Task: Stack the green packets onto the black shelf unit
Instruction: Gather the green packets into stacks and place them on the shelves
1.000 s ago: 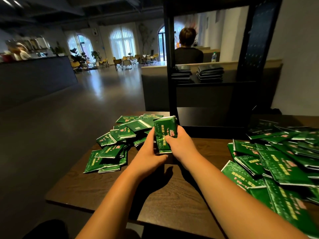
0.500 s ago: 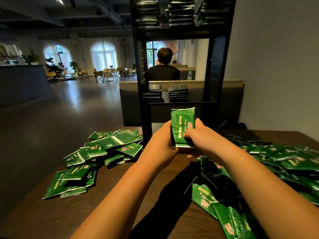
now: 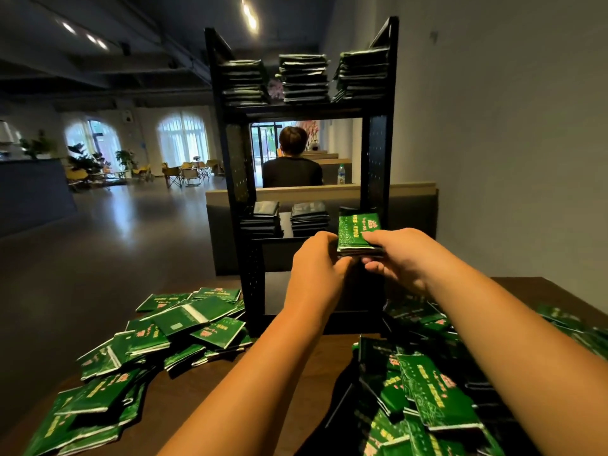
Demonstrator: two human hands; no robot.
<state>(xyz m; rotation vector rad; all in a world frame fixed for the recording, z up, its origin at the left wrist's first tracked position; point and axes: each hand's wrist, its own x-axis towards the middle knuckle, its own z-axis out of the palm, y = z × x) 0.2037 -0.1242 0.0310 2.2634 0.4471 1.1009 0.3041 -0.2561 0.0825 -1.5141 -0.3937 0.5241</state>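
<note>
Both hands are up at the black shelf unit (image 3: 377,166), which stands on the wooden table (image 3: 174,406). Btwn them they hold a small bundle of green packets (image 3: 358,229), printed face up. It's at the front edge of the middle shelf, right-hand end, just beside the unit's right upright. Right hand (image 3: 399,258) pinches the bundle's near right corner: thumb on top, fingers curled underneath. Left hand (image 3: 316,261) shows its back to the camera, fingers curled in vs the bundle's left edge & underside. Can't tell whether the bundle rests on the shelf board or is held just above it

Same shelf, left of the bundle: 2 dark stacks of packets side by side, the left stack (image 3: 266,220) & the middle stack (image 3: 309,216), w/ a narrow gap btwn them. The top shelf carries 3 taller stacks in a row: top left stack (image 3: 245,82), top centre stack (image 3: 304,79), top right stack (image 3: 362,74), the last leaning a bit

On the table, a left heap of loose packets (image 3: 184,327) lies left of the unit, overlapping at all angles. A right heap (image 3: 431,393) lies on the other side, partly under the right forearm & mostly in shadow

Thru the unit's open back, a seated person in a dark top (image 3: 292,169) faces away, w/ a plastic bottle (image 3: 341,174) near them on a ledge
</note>
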